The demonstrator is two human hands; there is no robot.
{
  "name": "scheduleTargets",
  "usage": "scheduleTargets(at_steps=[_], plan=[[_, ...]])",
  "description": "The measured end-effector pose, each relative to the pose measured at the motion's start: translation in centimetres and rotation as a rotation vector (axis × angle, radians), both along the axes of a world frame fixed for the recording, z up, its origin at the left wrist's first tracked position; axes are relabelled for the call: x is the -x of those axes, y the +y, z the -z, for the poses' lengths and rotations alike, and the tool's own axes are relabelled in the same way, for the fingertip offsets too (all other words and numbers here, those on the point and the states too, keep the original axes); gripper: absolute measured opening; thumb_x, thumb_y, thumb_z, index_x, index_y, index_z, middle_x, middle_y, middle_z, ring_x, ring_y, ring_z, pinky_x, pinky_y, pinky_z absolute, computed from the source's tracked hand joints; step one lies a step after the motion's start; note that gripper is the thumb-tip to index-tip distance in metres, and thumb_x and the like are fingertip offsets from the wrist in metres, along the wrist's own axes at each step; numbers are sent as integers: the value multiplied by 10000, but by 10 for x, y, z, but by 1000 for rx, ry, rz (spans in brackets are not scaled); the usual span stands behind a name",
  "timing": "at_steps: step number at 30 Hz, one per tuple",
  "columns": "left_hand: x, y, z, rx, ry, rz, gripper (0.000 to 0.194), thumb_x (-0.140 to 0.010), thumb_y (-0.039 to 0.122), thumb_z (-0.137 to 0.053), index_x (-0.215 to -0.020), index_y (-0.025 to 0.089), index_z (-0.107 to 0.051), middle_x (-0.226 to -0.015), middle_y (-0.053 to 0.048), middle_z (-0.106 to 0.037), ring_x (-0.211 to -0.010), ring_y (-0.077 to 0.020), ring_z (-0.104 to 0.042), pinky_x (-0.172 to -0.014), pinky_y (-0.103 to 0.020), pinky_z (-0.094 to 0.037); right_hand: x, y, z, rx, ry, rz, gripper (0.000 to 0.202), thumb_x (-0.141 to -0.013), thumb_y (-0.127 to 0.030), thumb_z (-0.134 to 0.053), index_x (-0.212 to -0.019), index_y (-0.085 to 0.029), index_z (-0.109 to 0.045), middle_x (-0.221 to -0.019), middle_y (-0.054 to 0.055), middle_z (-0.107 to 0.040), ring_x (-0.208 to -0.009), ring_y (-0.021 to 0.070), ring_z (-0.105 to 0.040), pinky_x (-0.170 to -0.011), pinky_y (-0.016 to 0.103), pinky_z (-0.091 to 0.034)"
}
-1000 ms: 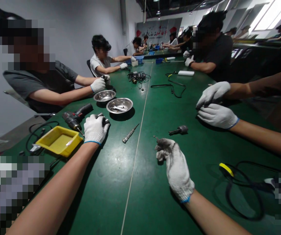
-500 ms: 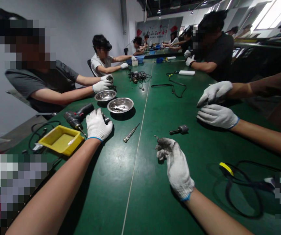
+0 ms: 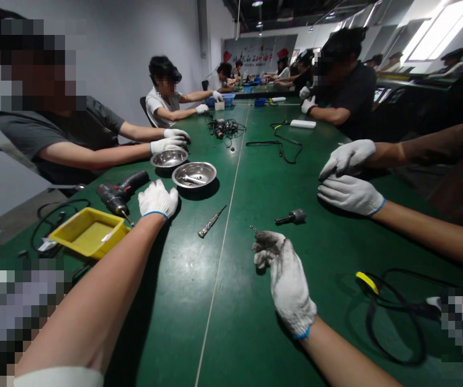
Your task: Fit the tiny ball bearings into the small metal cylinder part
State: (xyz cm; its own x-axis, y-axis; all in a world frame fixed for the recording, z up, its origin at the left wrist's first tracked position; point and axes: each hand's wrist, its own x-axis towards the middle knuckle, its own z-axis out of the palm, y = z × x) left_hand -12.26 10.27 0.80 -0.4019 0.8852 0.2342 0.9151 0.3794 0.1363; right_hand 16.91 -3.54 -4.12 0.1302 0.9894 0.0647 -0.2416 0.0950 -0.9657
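Observation:
My left hand (image 3: 158,200), in a white glove, lies low over the table with its fingers curled. Whatever it grips is hidden beneath it. A black and red power drill (image 3: 121,192) and a yellow tray (image 3: 90,251) are close on its left. My right hand (image 3: 291,285), its glove smudged grey at the fingers, is closed. A small chain-like metal piece (image 3: 253,229) shows at its fingertips. Between the hands lies a slim screwdriver (image 3: 211,221). Beyond my right hand rests a dark metal chuck with a shank (image 3: 291,217).
Two steel bowls stand ahead, the nearer bowl (image 3: 175,177) holding a wrench and small parts. Co-workers sit along both sides; gloved hands (image 3: 350,188) of another person rest at the right. A looped black cable (image 3: 370,317) lies at lower right, tangled cords (image 3: 225,129) farther off.
My left hand has closed over the dark metal part that showed beside its thumb, which is now hidden. My right hand keeps its pose. The view has shifted slightly.

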Motion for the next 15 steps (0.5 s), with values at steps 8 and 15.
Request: scheduleTargets(at_steps=[8,15], plan=[[8,11,-1,5,-53,-66,677,-999,485,-350,-1464,33,-543,-1431,-338,-625,-1321,-468,-629,-1068,-573,-480,1,0,1,19,1,6,611,-995,-780,-500,-1067,-224,-743,-871,45,-722,-686,176,-607,-646,323,-483],[0,4,-2,-61,-2,-59,617,-1007,459,-328,-1379,63,-619,-1385,-299,-667,-1283,-454,-643,-1091,-559,-462,2,0,0,6,1,19,610,-1004,-766,-495,-1053,-214,-750,-857,53,-723,-675,175,-604,-634,322,-493]])
